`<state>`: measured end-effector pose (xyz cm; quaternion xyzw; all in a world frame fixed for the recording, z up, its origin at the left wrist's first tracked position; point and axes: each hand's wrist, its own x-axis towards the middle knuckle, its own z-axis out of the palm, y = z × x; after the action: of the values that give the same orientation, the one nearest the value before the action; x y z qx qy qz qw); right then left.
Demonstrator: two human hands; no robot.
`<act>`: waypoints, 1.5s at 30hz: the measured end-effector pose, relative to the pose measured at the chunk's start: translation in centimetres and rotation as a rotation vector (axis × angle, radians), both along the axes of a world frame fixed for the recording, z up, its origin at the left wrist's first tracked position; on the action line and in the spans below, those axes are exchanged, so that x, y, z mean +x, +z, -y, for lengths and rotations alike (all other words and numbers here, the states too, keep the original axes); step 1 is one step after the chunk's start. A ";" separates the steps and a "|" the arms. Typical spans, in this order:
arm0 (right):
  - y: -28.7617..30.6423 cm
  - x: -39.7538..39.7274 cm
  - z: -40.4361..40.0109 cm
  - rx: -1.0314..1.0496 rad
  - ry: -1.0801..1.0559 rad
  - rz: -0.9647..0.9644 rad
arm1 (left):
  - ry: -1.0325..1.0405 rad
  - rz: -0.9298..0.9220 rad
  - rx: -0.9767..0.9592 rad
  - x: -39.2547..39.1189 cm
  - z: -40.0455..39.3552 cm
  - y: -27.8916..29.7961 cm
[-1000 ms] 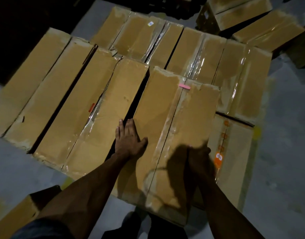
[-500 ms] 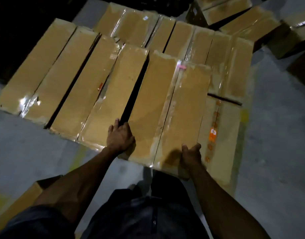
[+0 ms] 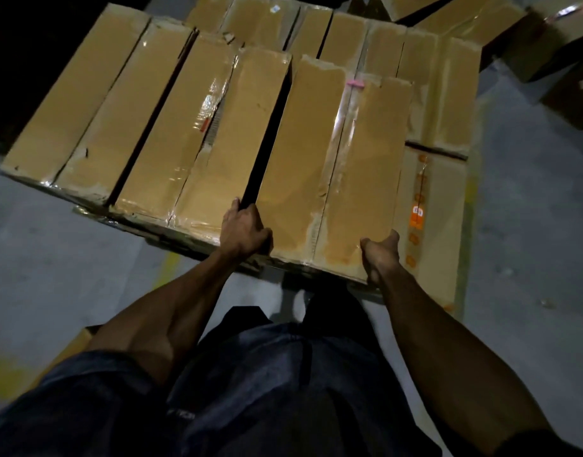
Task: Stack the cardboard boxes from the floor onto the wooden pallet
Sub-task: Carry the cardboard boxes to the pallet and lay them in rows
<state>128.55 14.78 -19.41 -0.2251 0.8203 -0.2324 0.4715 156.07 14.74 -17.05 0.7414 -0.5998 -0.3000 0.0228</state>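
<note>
The left hand (image 3: 244, 230) is gripping the near corner of the cardboard box (image 3: 329, 166), at 12 o'clock atop the stack; the right hand (image 3: 381, 253) is clamping its 3 o'clock corner. Pushing evenly should be closing the dark gap (image 3: 267, 140) beside the neighbouring box (image 3: 230, 136).

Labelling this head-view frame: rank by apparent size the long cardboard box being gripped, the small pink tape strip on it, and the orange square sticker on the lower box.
1. Long cardboard box
2. Orange square sticker
3. Small pink tape strip, though farther off.
</note>
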 end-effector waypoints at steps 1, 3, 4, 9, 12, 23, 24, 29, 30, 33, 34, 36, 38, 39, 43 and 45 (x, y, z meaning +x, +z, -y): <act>-0.1 0.2 -0.1 -0.006 -0.005 -0.001 | 0.002 -0.015 -0.004 0.2 -0.1 0.1; -0.4 0.3 -0.3 -0.011 -0.002 -0.006 | -0.019 -0.037 -0.002 0.4 -0.2 0.5; -0.5 0.3 -0.4 -0.011 0.003 -0.005 | -0.037 -0.034 -0.007 0.4 -0.4 0.6; -0.1 0.1 -0.5 0.039 0.062 -0.029 | -0.085 0.118 -0.078 0.4 -1.5 0.2; -0.3 0.0 -1.0 0.050 0.063 -0.031 | -0.029 0.091 -0.080 0.0 -2.7 -0.4; -0.5 1.1 -1.4 -0.021 0.008 -0.001 | 0.213 -0.133 0.069 1.0 -2.5 -0.7; -0.5 1.3 -1.5 -0.031 -0.001 0.000 | 0.214 -0.119 0.068 1.1 -2.4 -0.7; -0.3 1.8 -1.9 -0.031 0.008 0.002 | 0.203 -0.109 0.061 1.5 -2.8 -1.1; -0.3 1.8 -2.0 -0.030 0.011 0.001 | 0.202 -0.108 0.056 1.5 -3.0 -1.2; -0.4 1.8 -2.1 -0.026 0.030 -0.002 | 0.208 -0.095 0.027 1.3 -3.6 -1.6; -0.4 1.8 -2.1 -0.017 0.041 -0.008 | 0.201 -0.083 0.011 1.2 -3.8 -1.6; -0.3 1.7 -2.1 0.014 0.069 -0.025 | 0.175 -0.066 -0.030 0.9 -4.4 -1.5; -0.2 1.9 -2.0 0.052 0.094 -0.046 | 0.141 -0.057 -0.100 0.7 -5.3 -1.2; -0.1 2.0 -2.0 0.071 0.101 -0.059 | 0.130 -0.060 -0.140 0.7 -5.7 -1.0; 0.3 2.7 -2.0 0.114 0.106 -0.093 | 0.132 0.000 -0.207 1.0 -6.5 -0.8; 0.4 2.9 -2.0 0.113 0.111 -0.084 | 0.129 0.082 -0.210 1.2 -6.3 -0.7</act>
<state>131.40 16.79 -18.99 -0.2530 0.8375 -0.1496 0.4608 157.26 21.04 -17.78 0.7837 -0.5793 -0.2029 0.0949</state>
